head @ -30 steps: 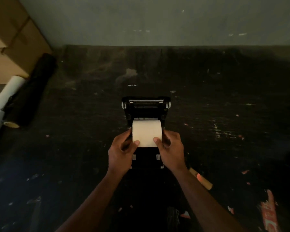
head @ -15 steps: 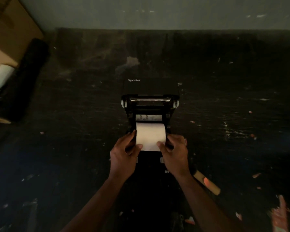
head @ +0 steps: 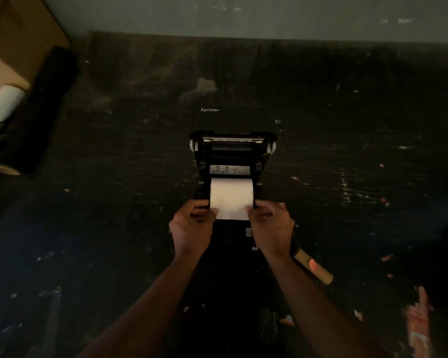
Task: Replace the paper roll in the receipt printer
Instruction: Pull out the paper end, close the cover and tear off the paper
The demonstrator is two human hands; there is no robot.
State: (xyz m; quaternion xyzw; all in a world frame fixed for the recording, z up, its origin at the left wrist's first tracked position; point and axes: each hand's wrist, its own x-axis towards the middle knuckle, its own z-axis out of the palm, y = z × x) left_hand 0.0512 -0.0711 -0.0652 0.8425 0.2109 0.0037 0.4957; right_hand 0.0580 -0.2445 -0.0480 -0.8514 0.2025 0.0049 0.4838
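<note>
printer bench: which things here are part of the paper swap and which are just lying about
In the job:
receipt printer, lid open
white paper roll
left hand
right hand

Lying about:
cardboard tube
black roll
white roll
cardboard box

box (head: 13,45) tan cardboard, far-left corner of the floor (head: 347,112) | black roll (head: 39,112) just beside the box, lying lengthwise | white roll (head: 0,112) along the left edge, touching the black roll | floor dark, scuffed, with paper scraps (head: 419,329) near the right edge
</note>
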